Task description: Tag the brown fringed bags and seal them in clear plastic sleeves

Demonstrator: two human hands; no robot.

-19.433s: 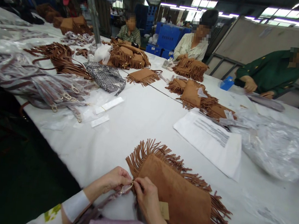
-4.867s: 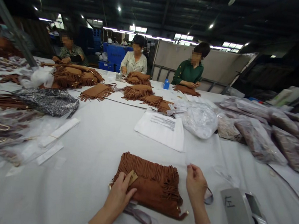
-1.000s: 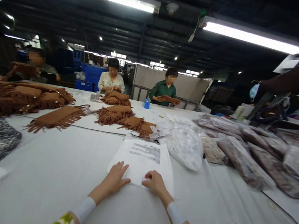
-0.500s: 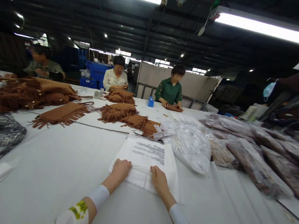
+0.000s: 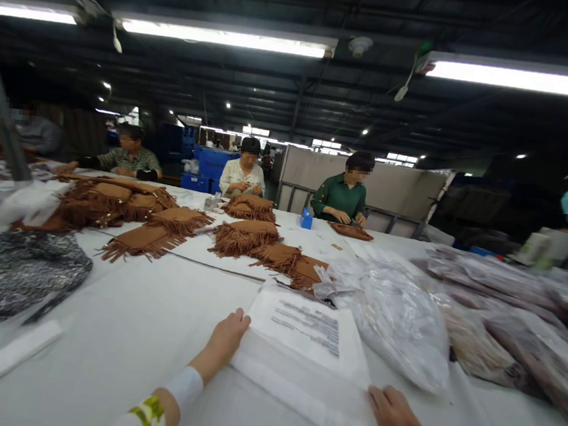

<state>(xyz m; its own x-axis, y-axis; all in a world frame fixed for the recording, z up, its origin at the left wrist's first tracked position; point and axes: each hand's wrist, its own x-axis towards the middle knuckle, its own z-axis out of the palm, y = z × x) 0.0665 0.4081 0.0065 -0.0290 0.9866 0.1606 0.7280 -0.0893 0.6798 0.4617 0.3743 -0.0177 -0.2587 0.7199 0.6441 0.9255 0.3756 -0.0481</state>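
Observation:
A white, translucent plastic bag [image 5: 300, 362] with dark printed lines lies flat on the white table in front of me. At its left edge, my left hand [image 5: 226, 338] is closed, with the edge pinched between thumb and fingers. My right hand [image 5: 398, 421] has its fingers bent over the bag's near right corner and appears to grip it; the thumb is hard to make out. Just beyond the bag's right side sits a puffy heap of clear plastic bags [image 5: 396, 324].
Brown fringed pieces [image 5: 246, 236] lie in piles across the table. Bagged goods [image 5: 528, 337] are stacked at right. A black-and-white woven item [image 5: 17, 271] and a white roll [image 5: 3, 360] are at left. Several people work beyond, one in a green shirt [image 5: 340, 198].
My hands have spread apart, the right one moving right and nearer to me. The bag's near part now lies wider. The view has shifted, and the green-shirted person's hands have moved.

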